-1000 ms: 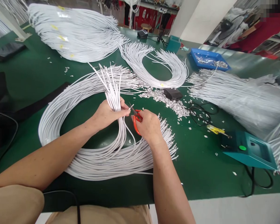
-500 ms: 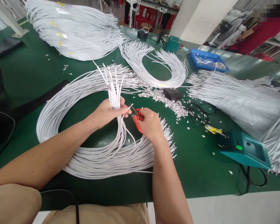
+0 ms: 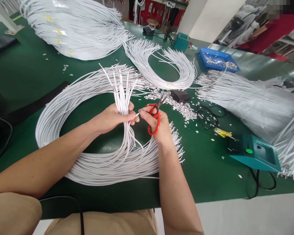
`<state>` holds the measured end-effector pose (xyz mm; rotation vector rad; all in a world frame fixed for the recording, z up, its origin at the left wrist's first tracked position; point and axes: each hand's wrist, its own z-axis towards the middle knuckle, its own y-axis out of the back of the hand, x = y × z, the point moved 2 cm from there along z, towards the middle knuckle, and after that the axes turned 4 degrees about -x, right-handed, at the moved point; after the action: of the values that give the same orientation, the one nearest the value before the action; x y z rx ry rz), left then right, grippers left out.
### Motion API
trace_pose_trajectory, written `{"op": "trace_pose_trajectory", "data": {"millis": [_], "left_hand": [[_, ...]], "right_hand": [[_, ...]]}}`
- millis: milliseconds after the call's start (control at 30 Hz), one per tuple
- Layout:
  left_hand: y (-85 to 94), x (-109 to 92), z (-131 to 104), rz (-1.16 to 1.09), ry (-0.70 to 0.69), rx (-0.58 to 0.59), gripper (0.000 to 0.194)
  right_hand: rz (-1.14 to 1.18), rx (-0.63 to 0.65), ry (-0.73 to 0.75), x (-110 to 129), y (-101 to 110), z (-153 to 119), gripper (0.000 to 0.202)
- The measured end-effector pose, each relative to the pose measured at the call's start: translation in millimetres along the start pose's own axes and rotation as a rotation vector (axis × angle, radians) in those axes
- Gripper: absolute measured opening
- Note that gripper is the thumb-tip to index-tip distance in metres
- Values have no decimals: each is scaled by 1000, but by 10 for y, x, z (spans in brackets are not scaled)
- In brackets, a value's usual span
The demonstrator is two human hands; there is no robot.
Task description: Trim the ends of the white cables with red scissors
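Here, above the opening of the large white cable coil (image 3: 51, 117) lying on the green table (image 3: 210, 182), the left hand (image 3: 116, 119) is closing its grip around an upright bundle of thin white cables (image 3: 122, 99). The right hand (image 3: 160, 129), nearer the coil's right end, is curling its grip closed around orange-handled metal scissors (image 3: 158, 122), blades pointing away, while its fingertips are reaching one cable's tip (image 3: 137, 114). Silvery scraps (image 3: 183, 109) are lying just beyond the coil.

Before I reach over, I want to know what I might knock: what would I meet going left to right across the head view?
Dark flat slab, left hand, right hand, black block, yellow tool, teal device with a green button.
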<state>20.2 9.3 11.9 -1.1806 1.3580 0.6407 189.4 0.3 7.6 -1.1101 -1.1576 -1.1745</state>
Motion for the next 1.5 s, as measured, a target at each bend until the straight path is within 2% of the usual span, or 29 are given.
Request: {"op": "trace_pose_trajectory", "data": {"millis": [200,333,367,500,533,633,667,733,800,867,900,933,967,1033,1100,1167,1233,1367,1500], "left_hand": [[49,75,10,46,-27,-145,37],[80,89,10,118,-84,-290,33],[80,87,10,127,-96,-308,32],[68,93,13,116,-75,-292,34],[65,94,13,115,-70,-282,35],[61,83,6,125,-83,-237,32],[60,76,2,118,-81,-212,28],[64,65,-7,79,-49,-173,23],[78,64,-14,45,-7,-169,24],[93,75,-13,57,1,-172,29],[99,84,-9,76,-9,-168,32],[102,94,-4,96,-22,-163,35],[105,106,1,115,-36,-160,38],[109,121,10,164,-69,-169,38],[104,122,12,254,-94,-174,34],[94,109,9,343,-106,-174,32],[82,91,10,352,-101,-163,27],[109,72,38,67,-40,-229,26],[168,51,76,-140,-24,-312,28]], "right_hand": [[-108,-94,-3,69,-68,-32,22],[-57,7,38,80,-128,-58,22],[-51,-4,27,66,-133,-56,24],[-22,-314,-47,-10,-118,-39,29],[-12,-326,-52,-22,-129,-35,27],[-4,-191,-38,-30,-160,-21,19],[-15,-182,-35,-29,-142,-17,18],[-70,-302,-32,-23,-46,-10,18],[-198,-559,26,3,85,-21,16],[-366,-800,168,52,159,-56,18],[-423,-842,234,71,152,-72,18],[-411,-811,269,75,118,-81,18],[-348,-725,266,66,63,-83,17],[-239,-475,186,22,-88,-75,17],[-190,-327,102,-20,-208,-69,15],[-145,-262,12,-45,-256,-56,16],[-67,-256,-73,-41,-236,-42,17],[24,-235,-171,12,-174,-44,20],[9,-13,-297,7,-275,-106,21]]}}
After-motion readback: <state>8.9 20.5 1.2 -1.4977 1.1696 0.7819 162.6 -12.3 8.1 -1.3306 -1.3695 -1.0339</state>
